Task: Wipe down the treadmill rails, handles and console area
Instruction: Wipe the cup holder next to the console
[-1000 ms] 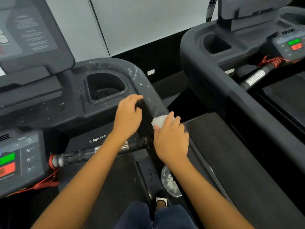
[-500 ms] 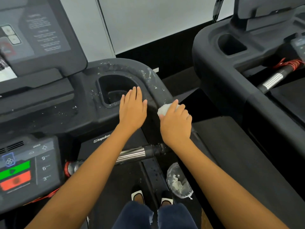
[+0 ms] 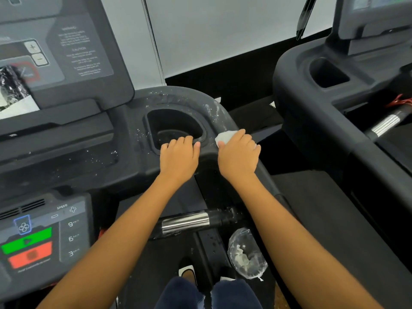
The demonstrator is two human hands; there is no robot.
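My right hand [image 3: 238, 153] holds a small white wipe [image 3: 225, 137] and presses it onto the treadmill's dark right rail [image 3: 214, 110], which is speckled with white residue. My left hand [image 3: 179, 157] rests on the near rim of the cup holder [image 3: 174, 128], with its fingertips curled over the edge. The console panel [image 3: 55, 54] stands at the upper left. A chrome and black handle bar [image 3: 191, 221] runs below my forearms.
A control pad [image 3: 40, 237] with green and red buttons and speed keys sits at the lower left. A clear plastic bag [image 3: 246, 253] with white scraps lies by my feet. A second treadmill [image 3: 334, 97] stands to the right, across a narrow gap.
Both hands have moved up the rail toward the console. My right hand carried the wipe from the lower rail to beside the cup holder. My left hand's fingers now hook over the cup holder's rim.
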